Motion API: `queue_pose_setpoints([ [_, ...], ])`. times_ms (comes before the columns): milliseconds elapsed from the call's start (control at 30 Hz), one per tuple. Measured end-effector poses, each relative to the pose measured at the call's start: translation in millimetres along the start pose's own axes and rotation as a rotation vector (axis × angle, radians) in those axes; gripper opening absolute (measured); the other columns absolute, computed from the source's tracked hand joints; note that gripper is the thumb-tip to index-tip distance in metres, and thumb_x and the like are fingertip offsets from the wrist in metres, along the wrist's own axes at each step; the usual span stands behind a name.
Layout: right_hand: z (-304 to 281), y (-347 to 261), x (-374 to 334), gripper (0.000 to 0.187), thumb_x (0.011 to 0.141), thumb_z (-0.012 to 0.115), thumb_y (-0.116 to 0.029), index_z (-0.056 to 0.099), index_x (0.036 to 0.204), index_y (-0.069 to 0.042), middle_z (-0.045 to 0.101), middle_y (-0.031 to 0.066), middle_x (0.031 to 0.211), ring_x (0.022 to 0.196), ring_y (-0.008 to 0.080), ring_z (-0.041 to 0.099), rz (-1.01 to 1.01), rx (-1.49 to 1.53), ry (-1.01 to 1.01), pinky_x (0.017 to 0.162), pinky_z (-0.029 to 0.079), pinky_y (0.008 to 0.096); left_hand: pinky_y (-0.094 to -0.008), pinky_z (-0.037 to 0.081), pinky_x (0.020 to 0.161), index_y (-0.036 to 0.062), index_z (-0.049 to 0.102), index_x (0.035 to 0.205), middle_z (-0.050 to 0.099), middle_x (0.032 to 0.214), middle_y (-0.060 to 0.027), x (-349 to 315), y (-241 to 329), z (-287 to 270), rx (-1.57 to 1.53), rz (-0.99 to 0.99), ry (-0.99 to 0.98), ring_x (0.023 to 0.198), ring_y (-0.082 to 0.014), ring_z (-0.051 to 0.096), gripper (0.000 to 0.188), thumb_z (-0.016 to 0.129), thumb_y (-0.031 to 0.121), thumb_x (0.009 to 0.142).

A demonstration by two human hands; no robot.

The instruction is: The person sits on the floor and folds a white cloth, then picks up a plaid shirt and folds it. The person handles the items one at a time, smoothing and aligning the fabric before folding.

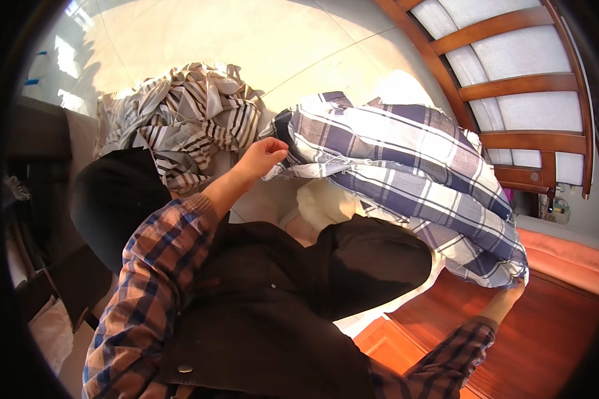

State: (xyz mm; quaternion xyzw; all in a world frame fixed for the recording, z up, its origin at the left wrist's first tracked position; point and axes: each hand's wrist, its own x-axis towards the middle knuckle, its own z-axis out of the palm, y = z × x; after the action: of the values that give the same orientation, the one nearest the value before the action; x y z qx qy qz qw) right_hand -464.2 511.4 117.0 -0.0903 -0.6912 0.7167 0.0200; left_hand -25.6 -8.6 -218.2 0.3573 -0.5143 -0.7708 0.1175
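Note:
A blue, white and grey plaid cloth (406, 139) stretches in long folds across the space before me, above my lap. My left hand (263, 159) is closed at its left end, the fingers curled against the dark edge. Far to the right, my right hand (511, 291) grips the gathered corner of the same cloth; its fingers are partly hidden by the fabric. Loose pale threads hang along a seam or edge near the middle. Beyond my left forearm a striped brown, grey and white cloth (199, 113) lies in a crumpled heap on the floor.
Pale floor tiles (299, 40) spread out ahead in bright sunlight. A wooden slatted frame (512, 86) stands at the far right. Below it are a pink-orange cushion (566, 256) and a reddish wooden surface (546, 332). A fluffy cream thing (326, 201) shows beneath the plaid cloth. Dark furniture (40, 133) borders the left.

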Motion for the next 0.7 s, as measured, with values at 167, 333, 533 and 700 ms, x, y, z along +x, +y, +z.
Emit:
queue_pose_setpoints([
  [167, -26.2, 32.9, 11.9, 0.045, 0.070, 0.048, -0.009, 0.050, 0.113, 0.004, 0.056, 0.0149, 0.110, 0.096, 0.0300, 0.056, 0.048, -0.420, 0.275, 0.083, 0.047, 0.0408, -0.0306, 0.047, 0.076, 0.0030, 0.052, 0.113, 0.057, 0.101, -0.0118, 8.2, 1.5, 54.4, 0.351, 0.319, -0.060, 0.088, -0.0202, 0.055, 0.047, 0.068, 0.022, 0.074],
  [333, 107.9, 25.1, -112.2, 0.045, 0.073, 0.050, 0.000, 0.047, 0.117, 0.001, 0.047, 0.0147, 0.121, 0.108, 0.0291, 0.047, -1.080, -1.563, 0.380, 0.092, 0.037, 0.0376, -0.0326, 0.046, 0.081, 0.0046, 0.041, 0.124, 0.057, 0.106, -0.0167, 34.2, -20.8, 82.2, 0.507, 0.229, -0.150, 0.093, -0.0267, 0.056, 0.067, 0.071, 0.025, 0.068],
  [533, 267.4, 96.5, -274.4, 0.046, 0.068, 0.065, -0.005, 0.051, 0.111, -0.006, 0.046, 0.0137, 0.121, 0.119, 0.0303, 0.038, -1.107, -1.351, -1.130, 0.099, 0.028, 0.0407, -0.0292, 0.047, 0.066, 0.0019, 0.063, 0.086, 0.063, 0.076, -0.0106, 24.7, -5.5, 64.1, 0.592, 0.235, -0.219, 0.071, -0.0196, 0.059, 0.020, 0.063, 0.019, 0.075],
  [700, 277.2, 170.8, -228.2, 0.054, 0.061, 0.074, -0.014, 0.052, 0.109, -0.008, 0.049, 0.0094, 0.108, 0.108, 0.0277, 0.043, -1.040, -1.510, -1.106, 0.092, 0.031, 0.0393, -0.0244, 0.043, 0.056, 0.0027, 0.063, 0.085, 0.057, 0.065, -0.0014, 19.3, 87.1, 2.9, 0.610, 0.162, -0.324, 0.058, -0.0072, 0.049, 0.014, 0.061, 0.016, 0.081],
])
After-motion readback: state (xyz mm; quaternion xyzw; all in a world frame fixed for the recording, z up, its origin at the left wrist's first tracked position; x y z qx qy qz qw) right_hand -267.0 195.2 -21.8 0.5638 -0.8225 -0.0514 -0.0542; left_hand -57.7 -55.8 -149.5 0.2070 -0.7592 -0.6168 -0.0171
